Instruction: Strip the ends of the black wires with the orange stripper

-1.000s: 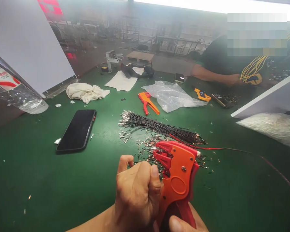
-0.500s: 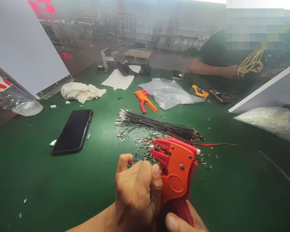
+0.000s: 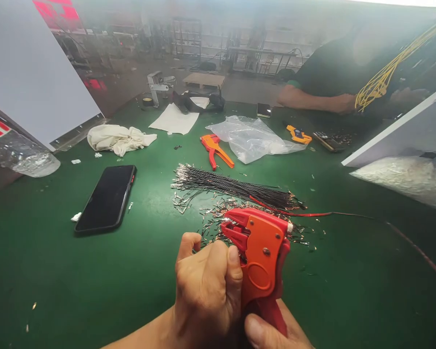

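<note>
My right hand (image 3: 267, 334), low in the view, is wrapped round the handles of a red and orange wire stripper (image 3: 263, 257). The stripper stands tilted, its jaws apart and facing left. Close against its left side is my left hand (image 3: 207, 283), fingers curled in and thumb pressed to them; what it pinches, if anything, is hidden. Beyond the stripper lies a bundle of black wires (image 3: 232, 184) with metal terminals at the left ends. Short wire scraps (image 3: 212, 223) are scattered between the bundle and my hands.
A phone (image 3: 105, 198) lies at left, with a cloth (image 3: 119, 139) behind it. Past the wires are a second wire stripper (image 3: 215, 150) and a clear plastic bag (image 3: 254, 138). Across the table, a person's arm (image 3: 312, 100) reaches toward yellow wires (image 3: 381, 80).
The stripper has shifted slightly left, nearer my left hand, which stays closed. The view has turned a little. Across the table, the yellow wires are now stretched up to the right.
</note>
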`<action>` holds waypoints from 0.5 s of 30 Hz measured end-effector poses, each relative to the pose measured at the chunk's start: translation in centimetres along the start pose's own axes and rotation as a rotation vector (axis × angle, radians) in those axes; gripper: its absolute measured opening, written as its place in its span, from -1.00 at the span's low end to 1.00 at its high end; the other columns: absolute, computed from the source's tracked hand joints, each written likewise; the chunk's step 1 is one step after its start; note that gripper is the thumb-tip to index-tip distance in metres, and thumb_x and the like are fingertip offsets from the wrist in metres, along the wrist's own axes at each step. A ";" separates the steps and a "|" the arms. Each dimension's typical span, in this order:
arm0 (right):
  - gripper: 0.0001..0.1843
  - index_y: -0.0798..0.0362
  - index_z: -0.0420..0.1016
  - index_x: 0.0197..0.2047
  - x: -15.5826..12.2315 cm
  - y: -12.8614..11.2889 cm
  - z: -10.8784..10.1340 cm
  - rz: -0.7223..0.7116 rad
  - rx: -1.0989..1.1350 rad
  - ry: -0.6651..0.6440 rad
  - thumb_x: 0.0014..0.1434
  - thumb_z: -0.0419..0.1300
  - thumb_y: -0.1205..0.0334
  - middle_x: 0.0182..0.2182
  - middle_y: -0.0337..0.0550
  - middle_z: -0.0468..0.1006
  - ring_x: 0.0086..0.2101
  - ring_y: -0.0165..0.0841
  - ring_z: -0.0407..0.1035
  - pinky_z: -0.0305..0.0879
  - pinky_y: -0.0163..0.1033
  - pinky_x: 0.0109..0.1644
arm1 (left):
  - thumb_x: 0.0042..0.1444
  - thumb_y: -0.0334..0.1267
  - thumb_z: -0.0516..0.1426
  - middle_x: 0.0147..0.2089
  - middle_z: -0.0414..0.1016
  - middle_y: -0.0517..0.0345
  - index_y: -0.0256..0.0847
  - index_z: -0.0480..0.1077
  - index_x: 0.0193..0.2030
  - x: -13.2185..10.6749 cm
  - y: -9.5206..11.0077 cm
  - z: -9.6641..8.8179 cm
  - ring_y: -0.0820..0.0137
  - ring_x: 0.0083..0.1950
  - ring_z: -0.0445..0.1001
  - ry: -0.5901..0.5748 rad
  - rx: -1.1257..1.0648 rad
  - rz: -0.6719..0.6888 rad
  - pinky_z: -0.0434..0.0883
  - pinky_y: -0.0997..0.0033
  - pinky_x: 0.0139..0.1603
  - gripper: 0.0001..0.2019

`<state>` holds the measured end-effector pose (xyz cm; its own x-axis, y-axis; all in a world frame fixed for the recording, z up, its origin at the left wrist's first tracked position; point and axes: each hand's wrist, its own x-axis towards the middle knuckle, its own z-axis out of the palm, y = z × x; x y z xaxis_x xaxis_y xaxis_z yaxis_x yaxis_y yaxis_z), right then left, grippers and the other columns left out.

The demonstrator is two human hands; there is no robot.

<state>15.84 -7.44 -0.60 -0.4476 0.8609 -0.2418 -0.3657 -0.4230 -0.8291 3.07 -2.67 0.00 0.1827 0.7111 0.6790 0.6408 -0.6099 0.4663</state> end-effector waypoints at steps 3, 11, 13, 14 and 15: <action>-0.21 0.13 0.42 0.20 0.1 -0.2 -0.2 -0.016 0.012 -0.079 0.09 0.22 -0.29 0.01 0.21 0.56 0.08 0.10 0.40 0.25 0.13 0.18 | 0.18 -0.61 -0.06 -0.57 0.00 0.49 -0.15 0.06 -0.45 0.0 0.2 0.0 0.58 -0.65 0.03 -0.012 -0.019 0.003 0.16 0.33 -0.15 -0.71; -0.25 0.12 0.47 0.13 0.5 -0.5 -0.2 -0.030 0.024 -0.109 0.05 0.25 -0.27 -0.17 0.11 0.60 -0.12 0.07 0.50 0.36 0.15 0.07 | 0.16 -0.62 -0.06 -0.56 -0.04 0.49 -0.15 0.06 -0.44 0.1 -0.1 -0.3 0.57 -0.64 -0.01 -0.049 -0.092 0.003 0.15 0.31 -0.14 -0.72; -0.24 0.13 0.46 0.13 0.5 -0.8 -0.1 -0.014 0.023 -0.106 0.04 0.25 -0.27 -0.20 0.10 0.61 -0.15 0.05 0.52 0.38 0.14 0.04 | 0.15 -0.63 -0.06 -0.56 -0.07 0.49 -0.15 0.05 -0.43 0.1 -0.2 -0.4 0.56 -0.64 -0.03 -0.057 -0.128 0.009 0.14 0.31 -0.17 -0.71; -0.24 0.13 0.46 0.13 0.5 -0.9 -0.1 -0.003 0.021 -0.108 0.04 0.26 -0.27 -0.21 0.09 0.61 -0.16 0.04 0.52 0.38 0.13 0.03 | 0.15 -0.63 -0.06 -0.55 -0.06 0.48 -0.15 0.05 -0.43 0.1 -0.2 -0.5 0.56 -0.63 -0.03 -0.072 -0.140 0.013 0.14 0.31 -0.19 -0.71; -0.24 0.13 0.46 0.13 0.4 -1.0 -0.1 0.011 0.018 -0.116 0.04 0.26 -0.26 -0.21 0.09 0.61 -0.17 0.04 0.52 0.39 0.13 0.02 | 0.15 -0.64 -0.06 -0.55 -0.06 0.48 -0.15 0.05 -0.42 0.0 -0.2 -0.5 0.56 -0.63 -0.03 -0.085 -0.148 0.017 0.13 0.30 -0.21 -0.71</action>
<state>16.10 -6.59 0.12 -0.5426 0.8182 -0.1899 -0.3741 -0.4378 -0.8175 2.54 -2.71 0.17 0.2590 0.7232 0.6403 0.5213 -0.6627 0.5376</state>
